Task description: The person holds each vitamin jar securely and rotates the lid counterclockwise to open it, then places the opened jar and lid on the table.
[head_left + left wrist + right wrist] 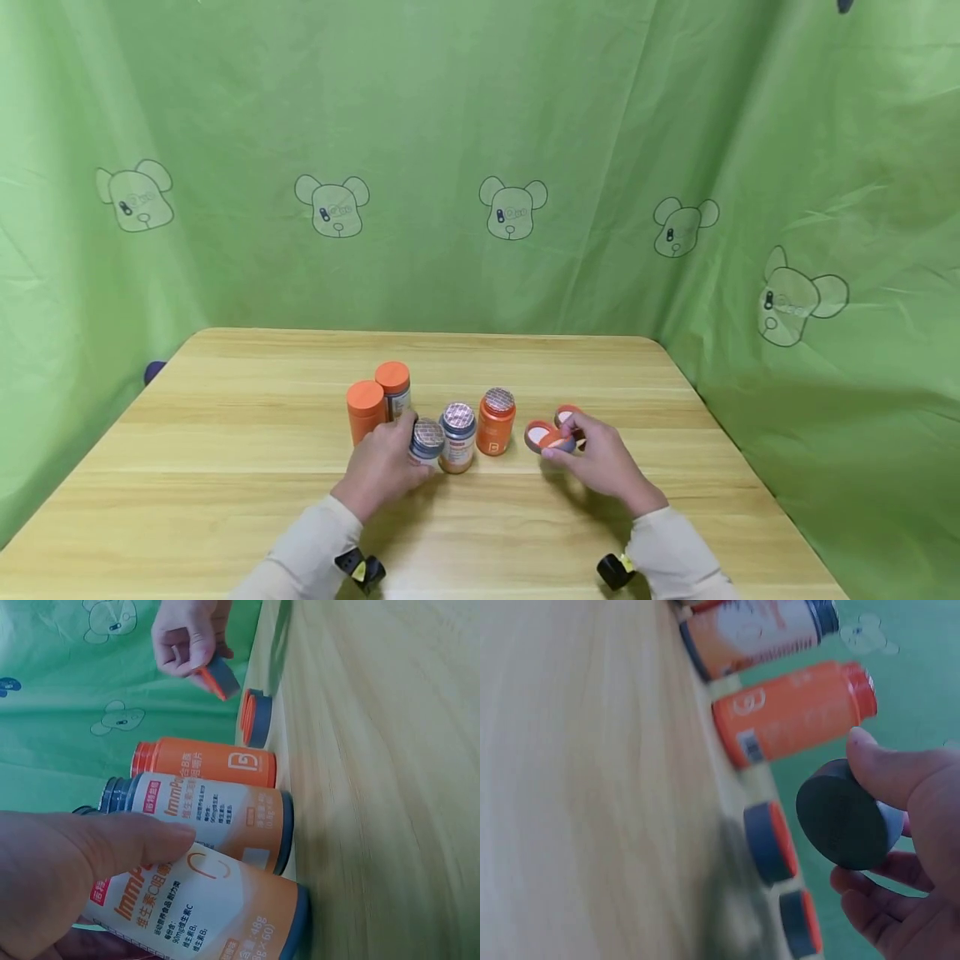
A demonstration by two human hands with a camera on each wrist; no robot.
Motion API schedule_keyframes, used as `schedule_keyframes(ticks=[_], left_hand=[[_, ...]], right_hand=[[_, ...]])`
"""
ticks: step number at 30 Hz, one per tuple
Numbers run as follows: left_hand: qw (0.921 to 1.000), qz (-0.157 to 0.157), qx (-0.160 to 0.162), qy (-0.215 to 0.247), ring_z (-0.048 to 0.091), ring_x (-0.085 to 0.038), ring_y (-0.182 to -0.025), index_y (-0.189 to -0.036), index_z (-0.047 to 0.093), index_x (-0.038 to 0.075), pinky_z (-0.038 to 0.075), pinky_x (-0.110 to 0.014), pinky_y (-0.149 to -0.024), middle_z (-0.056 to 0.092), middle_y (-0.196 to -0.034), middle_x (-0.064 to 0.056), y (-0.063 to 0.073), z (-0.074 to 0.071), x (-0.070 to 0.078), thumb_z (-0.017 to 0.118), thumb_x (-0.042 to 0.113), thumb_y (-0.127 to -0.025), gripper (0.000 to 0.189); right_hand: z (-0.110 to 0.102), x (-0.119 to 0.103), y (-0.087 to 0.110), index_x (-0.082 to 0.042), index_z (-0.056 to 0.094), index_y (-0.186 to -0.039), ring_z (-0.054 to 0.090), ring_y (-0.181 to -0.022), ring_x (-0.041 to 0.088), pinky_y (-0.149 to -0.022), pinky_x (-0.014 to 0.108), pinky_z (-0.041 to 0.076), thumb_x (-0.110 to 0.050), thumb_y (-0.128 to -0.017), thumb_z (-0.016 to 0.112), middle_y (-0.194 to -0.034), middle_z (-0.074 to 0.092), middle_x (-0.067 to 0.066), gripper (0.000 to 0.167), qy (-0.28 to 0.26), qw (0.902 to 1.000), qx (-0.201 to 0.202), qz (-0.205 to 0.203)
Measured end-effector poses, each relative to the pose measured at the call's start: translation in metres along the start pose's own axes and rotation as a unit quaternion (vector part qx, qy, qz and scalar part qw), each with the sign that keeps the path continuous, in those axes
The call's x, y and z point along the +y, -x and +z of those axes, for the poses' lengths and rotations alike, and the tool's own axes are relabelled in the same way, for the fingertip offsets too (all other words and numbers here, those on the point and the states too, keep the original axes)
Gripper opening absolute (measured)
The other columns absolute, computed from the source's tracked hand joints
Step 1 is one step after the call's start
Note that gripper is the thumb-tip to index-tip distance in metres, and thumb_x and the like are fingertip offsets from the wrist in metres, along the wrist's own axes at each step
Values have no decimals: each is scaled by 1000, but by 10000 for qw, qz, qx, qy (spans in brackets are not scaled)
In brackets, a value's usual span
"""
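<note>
My left hand (386, 462) grips a white-and-orange vitamin bottle (214, 896), its uncapped mouth covered by a foil seal (428, 432). Its dark base is close to the table; whether it touches I cannot tell. Right beside it stands a similar bottle (457, 442), foil-sealed too. An all-orange bottle (496, 425) with a foil top comes after that. My right hand (606, 462) pinches a dark grey bottle cap (844, 814) above the table, thumb on one side and fingers on the other. Below it lie two more caps, a nearer one (771, 844) and another (800, 924), with orange inner rims.
Two bottles with orange caps stand behind my left hand: an orange one (365, 408) and a labelled one (393, 383). The wooden table (247, 517) is bordered at the back and sides by a green curtain (420, 275) with bear-head drawings.
</note>
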State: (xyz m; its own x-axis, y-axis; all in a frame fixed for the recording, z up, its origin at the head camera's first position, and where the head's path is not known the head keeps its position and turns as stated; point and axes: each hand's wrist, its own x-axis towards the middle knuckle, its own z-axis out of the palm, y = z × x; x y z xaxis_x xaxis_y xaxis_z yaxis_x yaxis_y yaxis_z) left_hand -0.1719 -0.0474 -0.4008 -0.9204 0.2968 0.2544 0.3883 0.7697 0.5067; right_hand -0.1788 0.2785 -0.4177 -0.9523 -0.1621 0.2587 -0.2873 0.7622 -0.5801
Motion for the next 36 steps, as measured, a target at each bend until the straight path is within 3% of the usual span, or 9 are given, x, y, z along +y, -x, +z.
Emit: schedule_keyframes(ticks=[7,15,19,27,36], left_hand=[[9998,-119,172,33,67,-29,-78,-121,48,-1,55,-42,-68,67,-94,-17,-3,3,-5,88,21,-70,69],[9993,-172,332,-70,66,-34,-93,-128,47,-6,53,-47,-79,65,-107,-23,-6,4,-7,87,24,-73,74],[9991,-253,338,33,65,-35,-97,-131,46,-9,52,-47,-84,63,-110,-25,-8,6,-8,87,23,-72,78],[9983,-453,275,245,65,-34,-94,-122,47,-6,53,-46,-81,64,-106,-24,-13,9,-7,87,21,-72,69],[9976,-548,349,253,63,-35,-99,-130,42,-7,51,-47,-85,61,-110,-24,-10,5,-5,86,24,-74,78]], right_hand=[[0,24,1,-14,51,-73,61,-84,18,-69,33,48,-22,-75,85,-79,54,0,34,252,9995,160,86],[-4,36,2,-15,50,-71,46,-68,16,-60,30,38,-24,-75,84,-71,49,-2,35,598,9978,145,260],[-4,40,3,-15,50,-68,45,-67,15,-61,30,39,-24,-74,85,-70,50,-2,36,647,9974,80,314],[2,43,3,-14,50,-66,45,-67,16,-61,30,38,-20,-72,87,-70,48,-1,37,655,9973,33,343],[7,43,2,-14,50,-66,44,-68,16,-61,30,37,-20,-71,87,-71,47,-1,38,697,9971,22,295]])
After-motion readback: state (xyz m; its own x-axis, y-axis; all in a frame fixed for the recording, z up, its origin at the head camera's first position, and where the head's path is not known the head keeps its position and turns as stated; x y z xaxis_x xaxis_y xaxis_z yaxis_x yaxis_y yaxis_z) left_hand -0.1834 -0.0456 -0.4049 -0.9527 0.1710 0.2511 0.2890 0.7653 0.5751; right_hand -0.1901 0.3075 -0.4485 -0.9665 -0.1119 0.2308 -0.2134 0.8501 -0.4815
